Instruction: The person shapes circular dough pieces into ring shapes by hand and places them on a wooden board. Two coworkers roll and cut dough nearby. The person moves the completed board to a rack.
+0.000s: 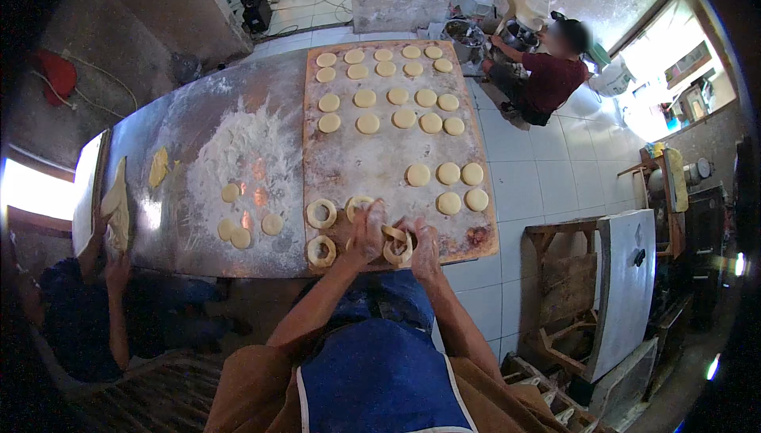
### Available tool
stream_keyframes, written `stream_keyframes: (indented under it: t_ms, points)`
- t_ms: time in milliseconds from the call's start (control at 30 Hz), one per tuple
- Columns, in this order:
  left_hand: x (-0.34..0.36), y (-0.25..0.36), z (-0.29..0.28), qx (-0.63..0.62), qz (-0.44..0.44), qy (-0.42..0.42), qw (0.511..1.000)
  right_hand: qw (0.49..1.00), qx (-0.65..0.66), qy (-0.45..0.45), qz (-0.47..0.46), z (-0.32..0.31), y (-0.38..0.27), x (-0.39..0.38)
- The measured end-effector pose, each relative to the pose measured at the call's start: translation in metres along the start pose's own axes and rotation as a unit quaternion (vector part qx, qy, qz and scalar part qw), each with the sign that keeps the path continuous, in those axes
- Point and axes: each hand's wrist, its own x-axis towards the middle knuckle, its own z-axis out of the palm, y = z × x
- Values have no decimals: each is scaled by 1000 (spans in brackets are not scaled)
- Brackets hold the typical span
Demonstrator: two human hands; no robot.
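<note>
Both my hands are low over the near edge of a floured wooden board (361,144). Between them a pale dough ring (398,252) lies on the board, and a short strip of dough (394,233) crosses above it from hand to hand. My left hand (369,232) is curled at the strip's left end, partly covering another ring behind it (358,203). Curled too, my right hand (426,244) is at the strip's right end. Two more dough rings (321,213) sit at the board's near left corner. Flat dough rounds (404,118) stand in rows farther back.
Left of the board, a metal table (166,219) carries spread flour (246,148), loose dough rounds (240,237) and a dough scrap (159,166). A co-worker at far left handles a long dough piece (117,207). Another person (547,68) crouches by pots beyond the board.
</note>
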Motion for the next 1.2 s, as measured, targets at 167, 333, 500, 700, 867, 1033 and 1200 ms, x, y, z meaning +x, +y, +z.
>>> stream_keyframes:
  t_ms: [167, 333, 500, 700, 867, 1033, 1200]
  points:
    - [89, 34, -3, -37, -391, -199, 898, 970, -237, 43, 24, -22, -26, 29]
    - [96, 25, -4, 272, -110, -277, 915, 890, -439, 104, -63, -55, 9, 13]
    - [75, -9, -4, 163, -24, -324, 932, 843, -509, 138, -106, -65, 8, 17]
    - [73, 0, -9, 138, -84, -262, 951, 811, -556, 136, -120, -85, 61, 40]
    - [48, -5, -98, 125, -104, -149, 975, 916, -379, 129, -31, -72, 31, 40]
    - [0, -31, -203, 117, -209, -70, 968, 962, -261, -49, -55, 66, -29, 67]
    - [-22, -51, -264, 91, -292, 44, 951, 913, -299, -166, -222, 246, 13, 151]
